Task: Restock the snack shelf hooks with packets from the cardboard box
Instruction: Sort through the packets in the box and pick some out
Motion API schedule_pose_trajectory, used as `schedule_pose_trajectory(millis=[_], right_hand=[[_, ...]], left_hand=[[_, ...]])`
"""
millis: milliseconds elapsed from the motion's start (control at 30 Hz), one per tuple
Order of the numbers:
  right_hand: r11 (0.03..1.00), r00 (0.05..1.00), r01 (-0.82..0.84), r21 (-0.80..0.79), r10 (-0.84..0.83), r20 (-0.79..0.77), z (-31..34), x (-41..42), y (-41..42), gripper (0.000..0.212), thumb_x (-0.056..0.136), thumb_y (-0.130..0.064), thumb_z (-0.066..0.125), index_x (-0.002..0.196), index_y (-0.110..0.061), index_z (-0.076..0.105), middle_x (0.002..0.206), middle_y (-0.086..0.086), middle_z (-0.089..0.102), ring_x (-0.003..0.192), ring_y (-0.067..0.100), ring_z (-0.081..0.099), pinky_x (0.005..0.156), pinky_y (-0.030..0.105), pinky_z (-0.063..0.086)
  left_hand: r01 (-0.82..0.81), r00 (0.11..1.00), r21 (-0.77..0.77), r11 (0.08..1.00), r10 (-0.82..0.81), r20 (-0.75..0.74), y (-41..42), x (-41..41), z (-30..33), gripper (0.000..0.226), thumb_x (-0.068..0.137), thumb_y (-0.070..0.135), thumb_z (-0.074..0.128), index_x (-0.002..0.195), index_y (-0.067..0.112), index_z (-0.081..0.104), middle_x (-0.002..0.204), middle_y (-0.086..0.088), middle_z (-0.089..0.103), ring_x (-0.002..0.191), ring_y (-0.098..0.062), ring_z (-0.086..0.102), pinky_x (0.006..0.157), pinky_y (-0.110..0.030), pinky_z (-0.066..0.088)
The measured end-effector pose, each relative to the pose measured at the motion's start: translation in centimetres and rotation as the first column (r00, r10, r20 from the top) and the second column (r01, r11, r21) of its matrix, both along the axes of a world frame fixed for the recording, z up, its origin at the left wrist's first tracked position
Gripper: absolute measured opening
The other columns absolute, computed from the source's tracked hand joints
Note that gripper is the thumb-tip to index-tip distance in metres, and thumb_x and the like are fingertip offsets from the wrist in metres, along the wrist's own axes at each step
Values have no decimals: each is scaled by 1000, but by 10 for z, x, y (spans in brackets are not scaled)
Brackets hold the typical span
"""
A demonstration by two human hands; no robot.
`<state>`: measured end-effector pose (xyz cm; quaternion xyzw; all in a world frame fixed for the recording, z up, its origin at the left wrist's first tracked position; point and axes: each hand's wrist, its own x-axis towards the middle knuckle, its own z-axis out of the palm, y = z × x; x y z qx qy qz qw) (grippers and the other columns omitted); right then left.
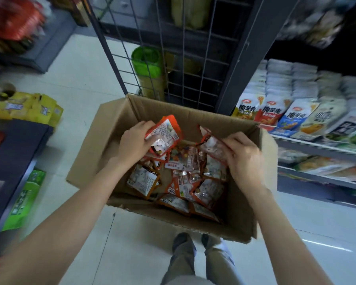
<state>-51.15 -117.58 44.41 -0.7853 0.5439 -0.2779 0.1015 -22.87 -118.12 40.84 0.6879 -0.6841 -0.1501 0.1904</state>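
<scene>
1. Left hand grasps an orange packet above the cardboard box.
2. Right hand, at 3 o'clock of it, pinches a second packet.
3. Loose packets lie inside the box.
4. Wire rack stands at 12 o'clock.

Both hands are down in the cardboard box. Left hand grips an orange packet, lifted above the pile. Right hand pinches a second packet just beside it. Loose packets lie beneath both hands on the box bottom.
</scene>
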Motion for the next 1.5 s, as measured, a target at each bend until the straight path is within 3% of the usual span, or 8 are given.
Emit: schedule_pose_trajectory(millis=[100, 200, 367, 700, 900, 1133, 1300, 1500], right_hand=[[969, 986, -111, -221, 136, 100, 44, -19, 11, 25, 82, -1, 68, 103, -12, 73, 99, 6, 66, 86, 26, 60, 79, 34, 41], [897, 964, -150, -416, 226, 140, 68, -16, 15, 20, 86, -1, 68, 103, -10, 74, 105, 6, 67, 98, 30, 56, 86, 39, 40], [890, 927, -245, -385, 331, 176, 62, -14, 30, 21, 95, -8, 55, 108, -6, 71, 116, 11, 64, 113, 33, 48, 98, 39, 41], [857, 911, -383, -345, 411, 11, 73, -56, 61, 26, 101, -13, 46, 122, -22, 58, 128, -2, 56, 122, 25, 48, 106, 62, 31], [991, 897, -48, -124, 98, 431, 78, -84, 88, 39, 89, 4, 53, 117, -20, 65, 145, 0, 41, 138, 24, 36, 106, 42, 41], [840, 104, -97, 534, -525, 845, 106, -131, 102, 28, 101, -15, 40, 115, -20, 64, 96, -5, 73, 85, 10, 68, 69, 23, 56], [856, 292, -77, 512, -472, 832, 110, -201, 111, 41, 88, -16, 64, 127, -22, 57, 110, -3, 68, 89, 15, 70, 66, 28, 57], [888, 218, 86, 452, -460, 861, 115, -302, 117, 43, 82, 0, 70, 118, -22, 63, 119, 2, 65, 102, 18, 68, 69, 29, 58]], left_hand=[[-231, 906, 161, 960, 272, -325, 14, -12, 34, 22, 90, 36, 63, 102, 18, 61, 96, 2, 67, 86, -13, 61, 77, -29, 45], [-142, 599, 386, 911, 390, -699, 30, -32, 65, 38, 82, 45, 70, 106, 17, 64, 100, -2, 73, 89, -18, 70, 84, -35, 54], [3, 328, 409, 913, 385, -862, 53, -56, 94, 51, 75, 44, 69, 112, 10, 63, 102, -10, 73, 94, -29, 70, 83, -41, 54], [91, 489, 355, 930, 269, -830, 80, -96, 122, 56, 66, 52, 67, 108, 16, 64, 96, -2, 74, 88, -19, 71, 80, -34, 55], [83, 472, 283, 956, 212, -856, 81, -136, 135, 24, 77, 31, 71, 97, 20, 63, 94, -3, 74, 86, -18, 71, 77, -32, 57], [35, 573, 130, 991, 87, -815, 88, -204, 141, 16, 83, 23, 69, 96, 20, 60, 93, 5, 72, 87, -8, 69, 74, -22, 56], [36, 600, 62, 997, 28, -799, 95, -283, 144, 20, 82, 20, 69, 97, 22, 56, 93, 9, 69, 85, -1, 68, 68, -14, 52], [-21, 622, -15, 1000, 2, -783, 98, -402, 147, 34, 77, 26, 73, 103, 29, 52, 98, 19, 65, 88, 7, 65, 68, -14, 52]])
